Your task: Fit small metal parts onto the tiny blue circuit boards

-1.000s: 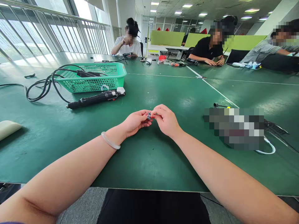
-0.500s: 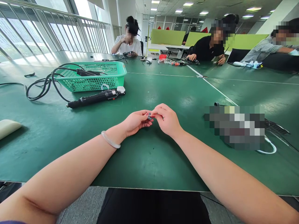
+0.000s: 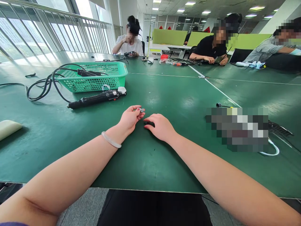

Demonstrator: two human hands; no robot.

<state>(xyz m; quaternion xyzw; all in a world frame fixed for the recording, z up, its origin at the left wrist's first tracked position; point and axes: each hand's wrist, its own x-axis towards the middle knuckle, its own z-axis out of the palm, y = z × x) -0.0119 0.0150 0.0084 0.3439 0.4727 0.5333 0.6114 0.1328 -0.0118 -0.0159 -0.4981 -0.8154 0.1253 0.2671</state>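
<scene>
My left hand (image 3: 130, 119), with a pale bangle on the wrist, is raised a little off the green table (image 3: 145, 157) and pinches a small grey metal part (image 3: 141, 110) at its fingertips. My right hand (image 3: 160, 126) rests on the table just to the right, fingers curled down on the surface; whether anything lies under them I cannot see. A black electric screwdriver (image 3: 95, 99) lies on the table behind my left hand.
A green plastic basket (image 3: 94, 77) with a black cable (image 3: 39, 89) stands at the back left. A blurred-out object (image 3: 237, 128) with a white cable lies to the right. Three people sit working at the far end. A pale pad (image 3: 8, 128) lies at the left edge.
My hands have come apart. The left hand lifted away to the left with the small part; the right hand dropped onto the table.
</scene>
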